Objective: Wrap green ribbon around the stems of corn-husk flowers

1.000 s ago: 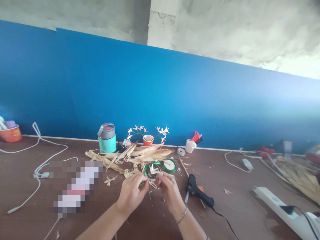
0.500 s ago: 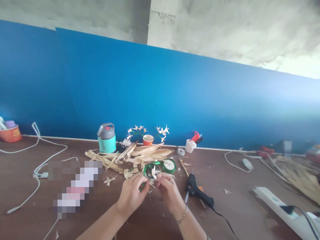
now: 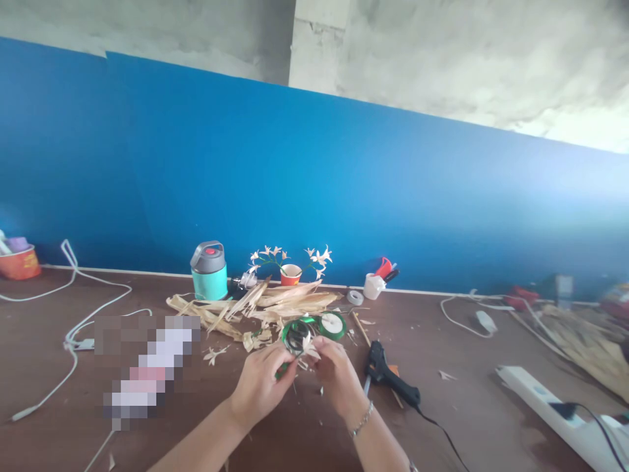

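Both my hands meet low in the middle of the brown table. My left hand pinches a thin green-wrapped stem. My right hand closes its fingertips on the small pale husk flower at the stem's top. Just behind the hands lie a loose ring of green ribbon and a green ribbon spool. A heap of dried corn husks spreads behind those.
A black glue gun with its cord lies right of my right hand. At the blue wall stand a teal jug, a red cup of husk flowers, a white cup. White cables run left; a power strip sits right.
My hands have stayed together over the same spot; the fingers have worked round the flower, which has turned and shifted slightly right. The view has tipped a little.
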The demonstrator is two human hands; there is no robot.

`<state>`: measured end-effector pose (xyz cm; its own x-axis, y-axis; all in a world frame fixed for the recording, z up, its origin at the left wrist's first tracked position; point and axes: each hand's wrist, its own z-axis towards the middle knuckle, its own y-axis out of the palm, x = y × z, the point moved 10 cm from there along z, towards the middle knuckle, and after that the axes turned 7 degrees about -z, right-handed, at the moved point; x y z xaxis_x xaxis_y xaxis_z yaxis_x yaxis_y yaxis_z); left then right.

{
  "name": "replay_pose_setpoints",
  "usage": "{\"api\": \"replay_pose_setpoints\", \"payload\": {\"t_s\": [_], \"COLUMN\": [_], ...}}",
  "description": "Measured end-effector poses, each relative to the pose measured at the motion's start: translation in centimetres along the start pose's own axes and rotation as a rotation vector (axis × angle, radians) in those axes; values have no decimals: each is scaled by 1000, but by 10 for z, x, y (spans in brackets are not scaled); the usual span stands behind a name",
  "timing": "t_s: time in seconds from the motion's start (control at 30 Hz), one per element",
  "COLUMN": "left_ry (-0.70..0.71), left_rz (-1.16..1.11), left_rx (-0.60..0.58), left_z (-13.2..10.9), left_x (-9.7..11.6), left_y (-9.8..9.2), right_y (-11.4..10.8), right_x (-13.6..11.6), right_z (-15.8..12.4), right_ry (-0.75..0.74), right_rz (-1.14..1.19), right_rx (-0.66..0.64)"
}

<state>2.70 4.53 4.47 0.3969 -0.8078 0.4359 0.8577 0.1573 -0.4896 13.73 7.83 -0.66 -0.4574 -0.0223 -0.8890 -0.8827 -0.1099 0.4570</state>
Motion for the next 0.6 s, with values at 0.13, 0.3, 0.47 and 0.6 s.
{"api": "replay_pose_setpoints", "payload": {"t_s": [0.13, 0.3, 0.47, 0.6], "left_ry": [-56, -131, -125, -108], "left_rz": [-67, -169, -153, -139], "left_rx": [22, 37, -32, -96], "left_z": [0, 0, 0, -1], "left_x": [-5, -11, -8, -6], "left_y": [-4, -5, 2, 9], "right_y": [1, 7, -1, -3], "right_x": [8, 18, 0, -8], "right_z": [1, -1, 0, -2], "right_ry": [28, 125, 43, 39], "right_rz": [0, -17, -18, -36], "right_rx": [-53, -122, 0, 13]}}
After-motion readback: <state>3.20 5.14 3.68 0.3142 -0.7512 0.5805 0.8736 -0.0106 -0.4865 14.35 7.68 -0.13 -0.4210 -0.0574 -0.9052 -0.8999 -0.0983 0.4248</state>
